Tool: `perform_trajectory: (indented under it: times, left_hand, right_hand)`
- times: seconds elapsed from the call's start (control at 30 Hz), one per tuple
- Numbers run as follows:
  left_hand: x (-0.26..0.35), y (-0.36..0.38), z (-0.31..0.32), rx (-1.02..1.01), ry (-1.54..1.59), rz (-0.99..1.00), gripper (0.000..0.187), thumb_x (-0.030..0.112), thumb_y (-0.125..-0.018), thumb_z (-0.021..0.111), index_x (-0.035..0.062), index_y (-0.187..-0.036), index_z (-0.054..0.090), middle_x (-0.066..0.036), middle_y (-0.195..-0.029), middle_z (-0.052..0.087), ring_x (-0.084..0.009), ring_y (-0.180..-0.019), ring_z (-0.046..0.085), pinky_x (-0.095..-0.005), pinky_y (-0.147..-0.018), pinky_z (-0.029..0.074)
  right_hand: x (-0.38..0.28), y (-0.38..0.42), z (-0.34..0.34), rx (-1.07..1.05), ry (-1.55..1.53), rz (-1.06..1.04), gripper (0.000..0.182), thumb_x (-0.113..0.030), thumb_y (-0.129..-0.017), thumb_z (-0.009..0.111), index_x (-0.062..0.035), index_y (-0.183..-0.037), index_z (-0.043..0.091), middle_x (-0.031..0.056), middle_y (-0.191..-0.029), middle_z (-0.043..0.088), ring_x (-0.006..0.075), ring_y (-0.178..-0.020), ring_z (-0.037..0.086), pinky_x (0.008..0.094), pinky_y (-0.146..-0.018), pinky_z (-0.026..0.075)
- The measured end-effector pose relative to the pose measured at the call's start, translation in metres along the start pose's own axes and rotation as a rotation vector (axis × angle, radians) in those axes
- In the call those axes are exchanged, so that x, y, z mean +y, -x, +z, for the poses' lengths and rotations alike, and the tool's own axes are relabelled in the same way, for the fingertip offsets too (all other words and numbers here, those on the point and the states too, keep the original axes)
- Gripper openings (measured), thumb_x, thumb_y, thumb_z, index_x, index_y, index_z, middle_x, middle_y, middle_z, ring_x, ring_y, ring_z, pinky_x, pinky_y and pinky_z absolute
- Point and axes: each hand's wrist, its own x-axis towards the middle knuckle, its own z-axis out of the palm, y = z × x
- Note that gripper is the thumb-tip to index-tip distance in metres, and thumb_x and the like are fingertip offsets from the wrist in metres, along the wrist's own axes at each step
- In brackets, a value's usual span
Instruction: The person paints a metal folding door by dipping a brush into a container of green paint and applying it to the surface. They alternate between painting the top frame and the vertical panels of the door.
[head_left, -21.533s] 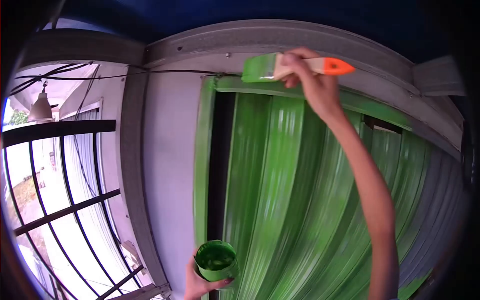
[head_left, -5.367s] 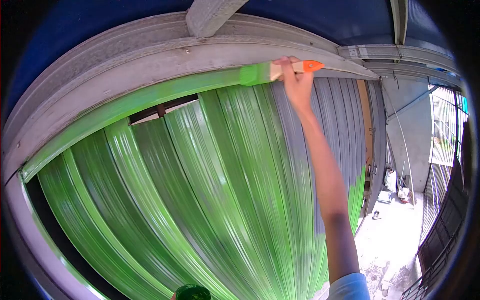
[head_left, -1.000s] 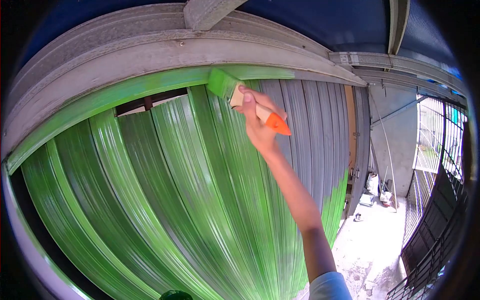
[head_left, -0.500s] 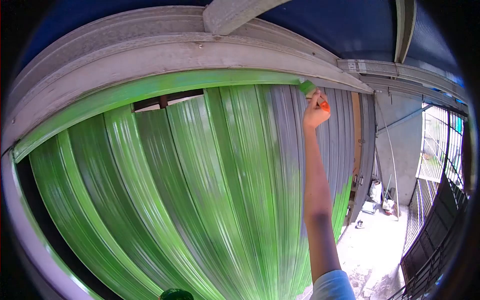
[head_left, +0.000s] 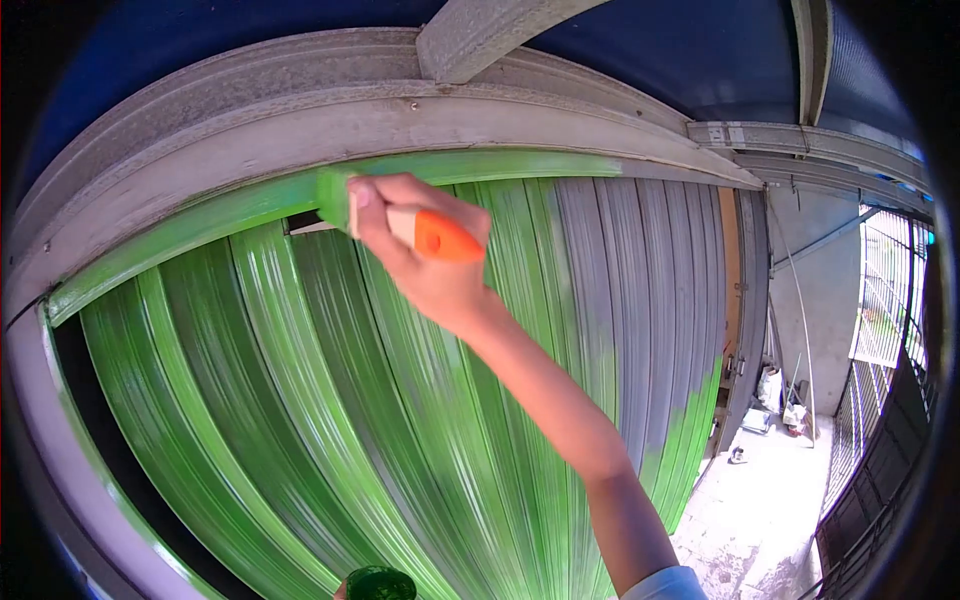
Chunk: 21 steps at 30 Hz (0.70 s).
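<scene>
My right hand (head_left: 440, 250) is closed round a paintbrush (head_left: 432, 236) with a pale wooden and orange handle. The brush's green-coated bristles (head_left: 332, 195) press against the green top rail (head_left: 245, 200), above the small gap in the panel. At the bottom edge, a paint container (head_left: 381, 584) with green inside is partly in view. A sliver of my left hand (head_left: 341, 590) shows at its left side, gripping it; most of that hand is hidden. The corrugated metal panel (head_left: 420, 400) is green over its left and middle, with grey upright strips on the right.
An unpainted beam (head_left: 270, 125) runs above the rail, with a slanted beam (head_left: 490, 40) joining it. At right are a concrete wall (head_left: 810, 300), barred gate (head_left: 880, 350), a sunlit floor (head_left: 745, 520) and white bags (head_left: 768, 388) by the wall.
My right hand has swept the brush leftward along the top rail, from its grey right end to above the gap. The paint container has risen further into view.
</scene>
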Motion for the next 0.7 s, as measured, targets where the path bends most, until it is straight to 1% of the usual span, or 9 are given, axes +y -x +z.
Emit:
perform_trajectory:
  times: [0.1,0.17,0.27,0.33,0.4,0.47,0.57,0.63,0.7]
  left_hand:
    - [0.0,0.003,-0.003,0.006,0.025,-0.009,0.077,0.015,-0.05,0.087,-0.0003,-0.116,0.051,-0.013,-0.102,0.061,-0.0211,-0.09,0.059,-0.033,-0.076,0.049]
    - [-0.002,0.003,-0.006,0.006,0.018,0.01,0.078,0.015,-0.05,0.087,-0.0007,-0.117,0.05,-0.013,-0.102,0.061,-0.0209,-0.09,0.059,-0.0327,-0.076,0.049]
    - [-0.008,0.006,-0.011,0.033,0.015,0.026,0.078,0.015,-0.05,0.087,-0.0014,-0.117,0.05,-0.013,-0.104,0.06,-0.0209,-0.091,0.06,-0.0326,-0.076,0.05]
    - [-0.01,0.008,-0.013,0.041,0.023,0.013,0.079,0.016,-0.05,0.087,-0.0018,-0.117,0.05,-0.014,-0.104,0.061,-0.0213,-0.091,0.06,-0.0327,-0.076,0.05]
    - [-0.005,0.012,-0.02,0.069,0.03,-0.022,0.079,0.016,-0.05,0.087,-0.0021,-0.118,0.05,-0.014,-0.104,0.061,-0.0217,-0.092,0.061,-0.0331,-0.077,0.051]
    - [0.008,0.012,-0.022,0.077,0.018,-0.013,0.079,0.017,-0.05,0.087,-0.003,-0.117,0.05,-0.015,-0.103,0.062,-0.022,-0.092,0.062,-0.0331,-0.078,0.052]
    - [0.014,0.014,-0.021,0.092,0.105,-0.02,0.078,0.018,-0.051,0.087,-0.0046,-0.116,0.05,-0.015,-0.103,0.062,-0.0224,-0.091,0.062,-0.0331,-0.078,0.052]
    - [0.017,0.016,-0.022,0.091,0.146,-0.033,0.078,0.018,-0.051,0.087,-0.0044,-0.116,0.05,-0.015,-0.102,0.062,-0.0225,-0.091,0.063,-0.0334,-0.079,0.052]
    - [0.02,0.018,-0.023,0.089,0.181,-0.027,0.079,0.018,-0.051,0.087,-0.0037,-0.116,0.05,-0.015,-0.103,0.062,-0.0226,-0.091,0.063,-0.0336,-0.079,0.052]
  right_hand:
    - [0.041,0.007,-0.027,0.049,-0.22,0.233,0.005,-0.009,-0.082,0.064,-0.0049,-0.084,0.065,0.0035,-0.073,0.066,0.0107,-0.06,0.063,0.023,-0.054,0.049]
    - [0.067,0.002,-0.073,0.079,-0.08,0.341,0.009,-0.011,-0.084,0.063,-0.0025,-0.085,0.066,0.0026,-0.07,0.065,0.0079,-0.062,0.061,0.023,-0.054,0.049]
    - [0.108,-0.001,-0.133,0.133,0.106,0.307,0.011,-0.009,-0.084,0.062,0.0015,-0.084,0.066,0.0044,-0.068,0.065,0.0074,-0.062,0.06,0.0234,-0.052,0.049]
    - [0.135,0.003,-0.176,0.158,0.355,0.178,0.011,-0.01,-0.084,0.062,0.0003,-0.084,0.067,0.0065,-0.07,0.066,0.0114,-0.059,0.062,0.026,-0.052,0.049]
    - [0.15,0.0,-0.211,0.223,0.763,-0.001,0.012,-0.014,-0.083,0.062,-0.0028,-0.083,0.067,0.007,-0.068,0.067,0.0172,-0.055,0.063,0.0295,-0.051,0.048]
    - [0.128,-0.006,-0.195,0.229,0.829,0.195,0.013,-0.019,-0.082,0.063,-0.0066,-0.083,0.067,0.0081,-0.066,0.065,0.023,-0.054,0.063,0.0319,-0.05,0.047]
    - [0.1,-0.006,-0.135,0.085,0.841,-0.011,0.011,-0.02,-0.08,0.064,-0.0092,-0.082,0.067,0.0085,-0.063,0.063,0.0235,-0.052,0.062,0.0325,-0.049,0.047]
    - [0.059,-0.009,-0.075,0.008,0.793,0.05,0.009,-0.018,-0.08,0.064,-0.0112,-0.083,0.067,0.0088,-0.061,0.062,0.0244,-0.05,0.06,0.033,-0.047,0.046]
    - [0.023,-0.008,-0.015,0.016,0.54,-0.097,0.006,-0.011,-0.072,0.063,-0.0138,-0.077,0.063,0.0063,-0.07,0.063,0.0224,-0.052,0.059,0.0327,-0.044,0.044]
